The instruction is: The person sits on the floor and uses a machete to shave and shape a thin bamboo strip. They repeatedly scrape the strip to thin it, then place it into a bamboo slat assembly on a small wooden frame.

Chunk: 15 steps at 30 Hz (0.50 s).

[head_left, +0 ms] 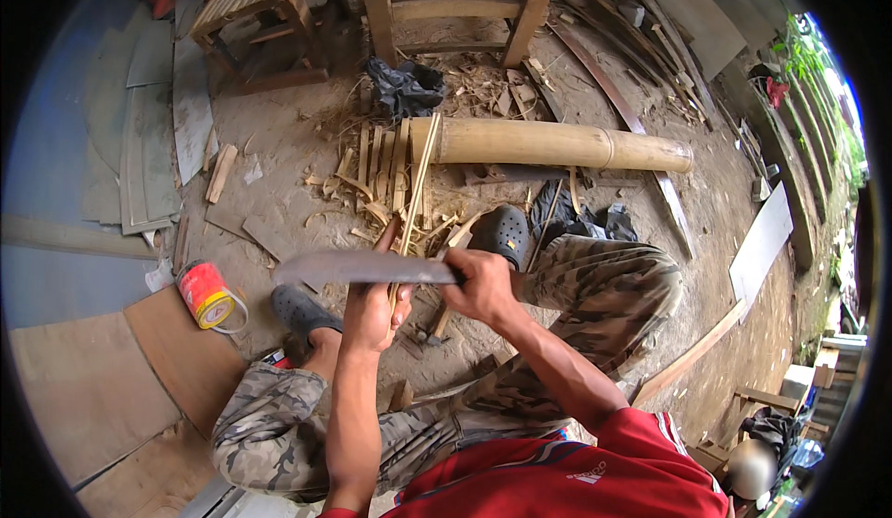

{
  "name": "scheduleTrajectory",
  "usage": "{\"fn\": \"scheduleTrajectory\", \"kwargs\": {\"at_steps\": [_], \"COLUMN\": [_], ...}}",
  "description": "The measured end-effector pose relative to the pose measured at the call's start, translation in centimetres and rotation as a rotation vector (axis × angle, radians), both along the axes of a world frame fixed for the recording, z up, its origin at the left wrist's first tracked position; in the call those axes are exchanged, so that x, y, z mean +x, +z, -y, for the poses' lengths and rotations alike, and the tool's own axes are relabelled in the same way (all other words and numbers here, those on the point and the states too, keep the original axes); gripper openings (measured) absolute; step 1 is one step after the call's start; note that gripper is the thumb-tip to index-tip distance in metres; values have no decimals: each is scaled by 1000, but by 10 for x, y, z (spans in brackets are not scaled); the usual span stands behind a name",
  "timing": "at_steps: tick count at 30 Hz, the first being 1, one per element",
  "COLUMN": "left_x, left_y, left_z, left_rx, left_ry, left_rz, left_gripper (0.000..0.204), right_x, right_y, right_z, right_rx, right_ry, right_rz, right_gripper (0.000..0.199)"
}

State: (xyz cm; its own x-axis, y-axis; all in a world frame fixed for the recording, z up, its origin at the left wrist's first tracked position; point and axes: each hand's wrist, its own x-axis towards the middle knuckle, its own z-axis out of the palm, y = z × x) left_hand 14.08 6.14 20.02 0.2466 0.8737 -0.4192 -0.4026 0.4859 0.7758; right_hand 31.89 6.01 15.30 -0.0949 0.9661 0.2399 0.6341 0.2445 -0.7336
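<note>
Your right hand (481, 284) clenches the machete (358, 267), blade pointing left across the bamboo strip (421, 172) your left hand (372, 316) grasps; the strip runs near to far, slightly right; a bamboo culm (557, 144) lies crosswise beyond.

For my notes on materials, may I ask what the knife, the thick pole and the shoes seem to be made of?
Knife: probably steel, dull grey, by its thin blade; the right hand mostly hides the handle.
Pole: bamboo, smooth and tan, by its ringed joint.
Shoes: perhaps foam or rubber, matte grey; one shows moulded-looking holes.
</note>
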Motion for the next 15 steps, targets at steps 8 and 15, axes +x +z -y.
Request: {"fn": "scheduleTrajectory", "kwargs": {"at_steps": [8,15], "left_x": [15,31], "left_y": [1,13], "left_z": [6,15], "left_rx": [-78,-3], "left_ry": [41,81], "left_rz": [23,-99], "left_gripper": [46,44], "right_x": [3,8], "right_y": [-3,-3], "right_z": [-20,-21], "right_rx": [186,60], "right_ry": [-96,-116], "right_rz": [51,13], "right_gripper": [34,22]}}
